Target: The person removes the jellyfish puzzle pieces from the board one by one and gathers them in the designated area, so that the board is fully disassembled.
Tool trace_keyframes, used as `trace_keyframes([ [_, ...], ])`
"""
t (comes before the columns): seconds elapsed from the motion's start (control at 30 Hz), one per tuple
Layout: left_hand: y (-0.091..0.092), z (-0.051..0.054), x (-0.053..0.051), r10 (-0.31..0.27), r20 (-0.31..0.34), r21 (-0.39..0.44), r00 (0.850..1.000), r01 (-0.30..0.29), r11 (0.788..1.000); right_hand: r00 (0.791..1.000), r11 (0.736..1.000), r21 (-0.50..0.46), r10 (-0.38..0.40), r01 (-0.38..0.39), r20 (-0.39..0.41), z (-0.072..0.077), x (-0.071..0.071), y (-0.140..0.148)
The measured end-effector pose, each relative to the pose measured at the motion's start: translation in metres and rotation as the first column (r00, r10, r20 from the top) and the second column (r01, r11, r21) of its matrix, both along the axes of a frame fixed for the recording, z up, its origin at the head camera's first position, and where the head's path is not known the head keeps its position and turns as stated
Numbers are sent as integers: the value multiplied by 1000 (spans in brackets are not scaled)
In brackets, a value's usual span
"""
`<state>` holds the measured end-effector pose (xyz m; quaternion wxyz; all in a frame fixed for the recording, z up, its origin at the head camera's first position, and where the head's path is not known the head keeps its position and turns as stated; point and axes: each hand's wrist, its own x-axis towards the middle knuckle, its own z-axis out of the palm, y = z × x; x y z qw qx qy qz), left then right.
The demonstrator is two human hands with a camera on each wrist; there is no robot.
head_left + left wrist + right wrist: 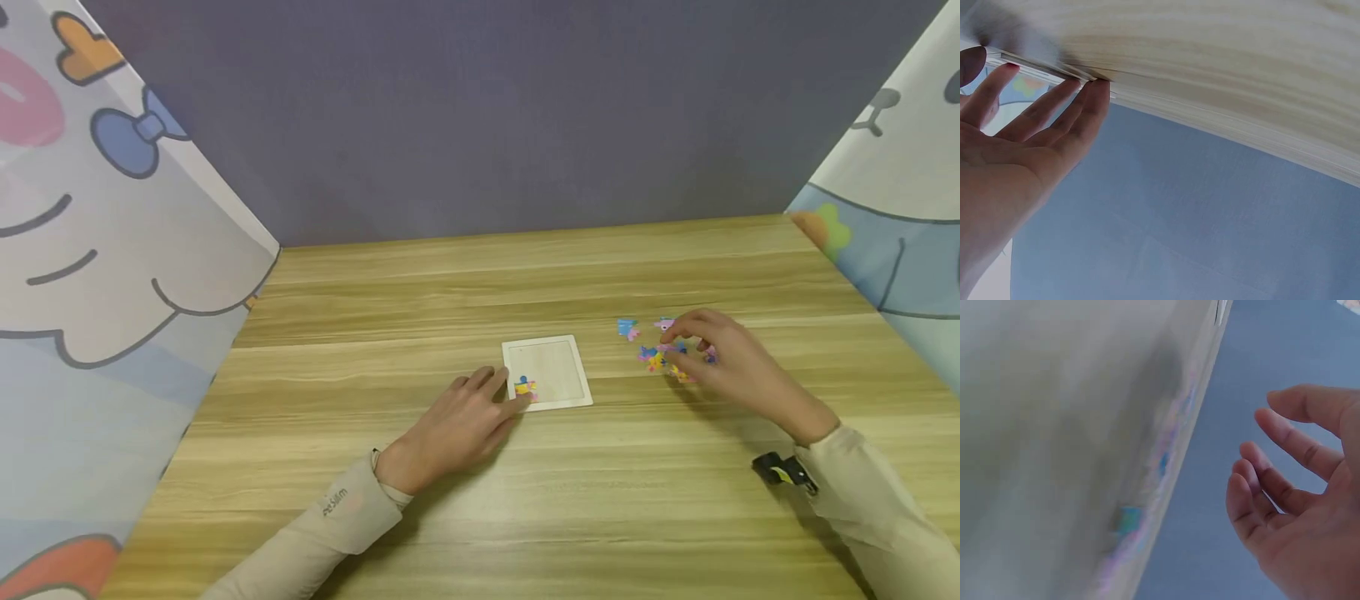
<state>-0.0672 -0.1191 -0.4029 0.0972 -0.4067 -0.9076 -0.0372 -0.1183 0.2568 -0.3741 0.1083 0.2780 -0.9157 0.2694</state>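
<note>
A square, pale puzzle tray (582, 374) lies on the table, with one colourful jigsaw piece (525, 388) in its lower left corner. My left hand (459, 423) rests at the tray's left side, its extended fingertips touching the edge and one finger by the piece. In the left wrist view the fingers (1079, 122) reach the tray's rim. My right hand (731, 362) hovers over a cluster of loose jigsaw pieces (654, 358), fingers bent loosely. The right wrist view shows a gap between thumb and fingertips (1264, 419), with nothing held. Some pieces are hidden beneath this hand.
One loose piece (627, 329) lies at the cluster's left edge. A small black object (783, 472) is at the right sleeve's cuff. The wooden table (420, 292) meets a dark grey panel (480, 125) at the back, and cartoon-printed panels (135, 250) stand at both sides.
</note>
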Motion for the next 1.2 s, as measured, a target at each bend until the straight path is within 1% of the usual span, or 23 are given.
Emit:
trace_keyframes([
  [0.1,0,0,0,3,-2,4,1000,-3,1000,999,999,34,42,-42,15,10,-7,-10],
  [0.2,0,1,0,2,-7,6,1000,-2,1000,998,996,64,53,-56,41,21,-11,-20],
  [0.27,1,1,-1,-1,-15,7,1000,1,1000,997,995,69,64,-68,53,25,-13,-26],
  [0.33,2,0,-1,-7,-21,9,1000,7,1000,994,993,75,83,-89,75,26,-14,-32],
  [0.43,4,-3,0,-13,-28,17,1000,14,1000,988,989,85,113,-123,104,25,-16,-44],
  [0.53,4,-4,1,-10,-28,18,1000,11,1000,982,983,94,143,-155,121,22,-17,-63],
  [0.6,3,-4,1,-3,-31,10,1000,3,1000,976,977,98,179,-191,121,21,-18,-78],
  [0.67,3,-3,1,4,-30,0,1000,-4,1000,966,967,103,220,-235,138,20,-19,-93],
  [0.77,2,-2,1,9,-27,-8,1000,-9,1000,941,944,117,286,-310,182,22,-20,-112],
  [0.87,2,-2,0,6,-28,-6,1000,-7,1000,924,928,117,326,-353,202,26,-19,-123],
  [1.0,2,-1,0,-4,-38,-7,999,4,1000,916,922,102,349,-373,199,25,-18,-130],
  [1.1,2,0,0,-5,-35,-20,999,5,1000,902,915,104,356,-389,244,18,-16,-134],
  [1.2,1,1,0,-2,-25,-32,1000,1,999,876,905,108,361,-412,321,10,-13,-139],
])
